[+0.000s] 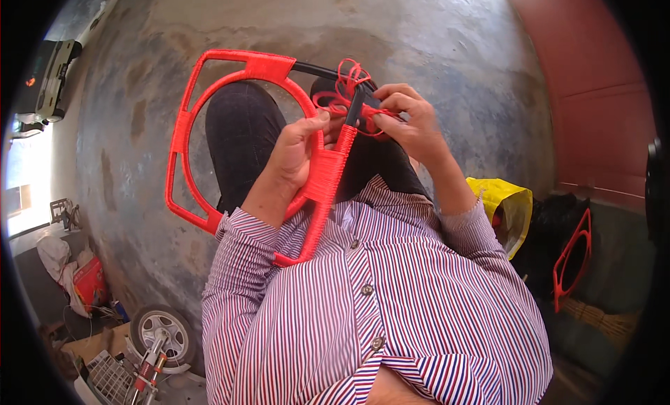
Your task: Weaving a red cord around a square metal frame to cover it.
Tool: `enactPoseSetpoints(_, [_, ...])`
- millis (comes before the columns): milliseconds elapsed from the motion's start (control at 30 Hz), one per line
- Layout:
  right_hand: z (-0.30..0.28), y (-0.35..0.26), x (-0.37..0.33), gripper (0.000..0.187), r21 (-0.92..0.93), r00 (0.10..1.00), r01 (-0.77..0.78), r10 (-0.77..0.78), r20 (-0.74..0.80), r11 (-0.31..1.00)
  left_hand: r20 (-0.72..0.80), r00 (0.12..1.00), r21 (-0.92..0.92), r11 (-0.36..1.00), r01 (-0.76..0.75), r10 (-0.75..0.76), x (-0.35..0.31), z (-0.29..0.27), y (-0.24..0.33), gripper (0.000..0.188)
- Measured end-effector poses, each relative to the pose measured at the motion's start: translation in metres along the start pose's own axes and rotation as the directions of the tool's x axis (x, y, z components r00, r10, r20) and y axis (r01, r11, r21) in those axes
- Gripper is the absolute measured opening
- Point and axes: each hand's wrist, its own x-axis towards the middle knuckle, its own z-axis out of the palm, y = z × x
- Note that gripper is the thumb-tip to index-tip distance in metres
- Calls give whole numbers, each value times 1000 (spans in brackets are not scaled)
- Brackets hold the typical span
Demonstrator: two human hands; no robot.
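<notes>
A squarish frame [325, 176] with a round ring inside it rests across my lap, tilted. Red cord is wound tightly over most of it; a black corner [356, 103] at the upper right is bare. My left hand [296, 151] is closed around the ring's right side, its thumb up near the loose cord and some fingers hidden behind the frame. Loops of loose red cord [333, 101] hang about the black corner. Just right of that corner, my right hand [413, 126] pinches the red cord between thumb and fingers.
To my right stand an open yellow bag [500, 196], black plastic [543, 227] and another red frame [574, 255] beside the red wall [593, 84]. At lower left are a spoked wheel [162, 332], a white wire basket [112, 377] and bags [89, 279]. Grey concrete floor [447, 42] lies ahead.
</notes>
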Motion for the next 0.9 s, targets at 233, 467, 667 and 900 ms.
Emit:
enactPoseSetpoints(233, [-79, -30, -28, 9, 881, 955, -87, -213, 207, 465, -76, 992, 172, 979, 111, -99, -5, 10, 2, 25])
enactPoseSetpoints(467, [-123, -7, -39, 21, 822, 971, -107, 235, -33, 559, -97, 993, 223, 971, 88, -68, -7, 15, 1, 24])
enactPoseSetpoints(667, [-4, -10, -25, 11, 517, 896, -430, 420, 145, 740, -102, 992, 236, 967, 93, -70, -5, 11, 1, 26])
enactPoseSetpoints(900, [-23, -38, -28, 13, 696, 892, -437, 372, 255, 570, -57, 998, 229, 972, 54, -42, -8, 16, 1, 40])
